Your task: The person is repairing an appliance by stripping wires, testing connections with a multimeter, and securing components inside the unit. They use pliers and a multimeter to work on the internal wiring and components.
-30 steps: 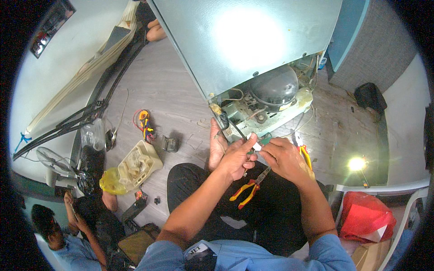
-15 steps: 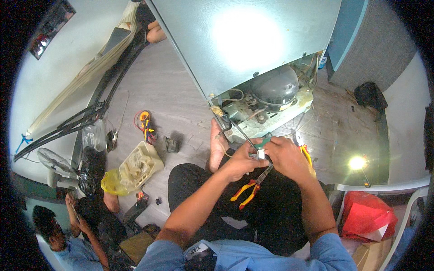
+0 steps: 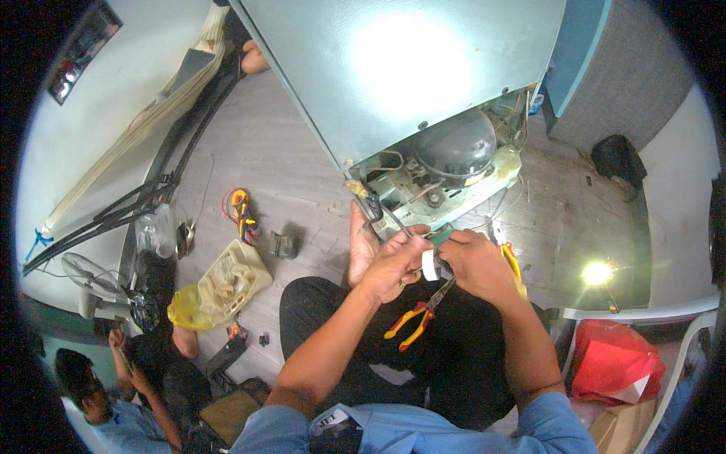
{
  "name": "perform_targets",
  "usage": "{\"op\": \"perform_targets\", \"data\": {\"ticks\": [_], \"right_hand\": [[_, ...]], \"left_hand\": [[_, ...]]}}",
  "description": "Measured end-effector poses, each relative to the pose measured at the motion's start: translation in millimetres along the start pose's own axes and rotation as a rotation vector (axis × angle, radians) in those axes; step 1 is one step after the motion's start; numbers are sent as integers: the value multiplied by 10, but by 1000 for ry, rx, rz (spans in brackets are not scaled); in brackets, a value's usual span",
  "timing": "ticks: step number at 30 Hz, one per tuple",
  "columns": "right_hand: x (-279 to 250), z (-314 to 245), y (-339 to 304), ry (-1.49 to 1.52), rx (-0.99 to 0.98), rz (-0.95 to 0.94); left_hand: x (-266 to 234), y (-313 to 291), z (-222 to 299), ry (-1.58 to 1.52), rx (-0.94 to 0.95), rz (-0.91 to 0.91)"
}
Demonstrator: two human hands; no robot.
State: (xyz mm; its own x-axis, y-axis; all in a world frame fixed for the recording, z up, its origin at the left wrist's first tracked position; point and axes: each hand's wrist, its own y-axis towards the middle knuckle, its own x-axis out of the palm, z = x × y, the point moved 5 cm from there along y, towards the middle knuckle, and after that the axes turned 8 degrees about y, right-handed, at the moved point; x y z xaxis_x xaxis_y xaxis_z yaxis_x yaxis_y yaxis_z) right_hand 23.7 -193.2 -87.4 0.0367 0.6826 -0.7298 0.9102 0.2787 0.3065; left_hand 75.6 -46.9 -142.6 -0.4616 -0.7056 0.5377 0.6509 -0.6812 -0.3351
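The left hand (image 3: 393, 266) and right hand (image 3: 478, 265) meet over the lap, both pinching a white tape roll (image 3: 429, 265) against a dark wire (image 3: 393, 219). Wrapping looks underway, though the joint itself is hidden. Pliers (image 3: 414, 320) lie on the lap; the compressor (image 3: 456, 145) sits exposed beyond.

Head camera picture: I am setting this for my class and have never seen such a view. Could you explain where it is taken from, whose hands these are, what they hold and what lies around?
The camera sits on a person's head and looks down, so the round lens bends edges. The two forearms from below are that person's own. The left hand and right hand meet around a small roll of white tape and a dark wire. Red-and-yellow pliers rest on the lap. Ahead stands a refrigerator's open base with its black compressor. Another person sits at lower left.
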Motion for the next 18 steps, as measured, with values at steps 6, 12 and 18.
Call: {"op": "perform_targets", "data": {"ticks": [6,12,18], "right_hand": [[20,-95,25,-31,36,-52],[52,-6,-19,-3,14,-9],[27,49,8,-12,45,-42]], "left_hand": [[-14,63,-149,676,-130,2],[-116,45,-161,301,-42,-2],[-138,40,-149,-64,-65,-55]]}}
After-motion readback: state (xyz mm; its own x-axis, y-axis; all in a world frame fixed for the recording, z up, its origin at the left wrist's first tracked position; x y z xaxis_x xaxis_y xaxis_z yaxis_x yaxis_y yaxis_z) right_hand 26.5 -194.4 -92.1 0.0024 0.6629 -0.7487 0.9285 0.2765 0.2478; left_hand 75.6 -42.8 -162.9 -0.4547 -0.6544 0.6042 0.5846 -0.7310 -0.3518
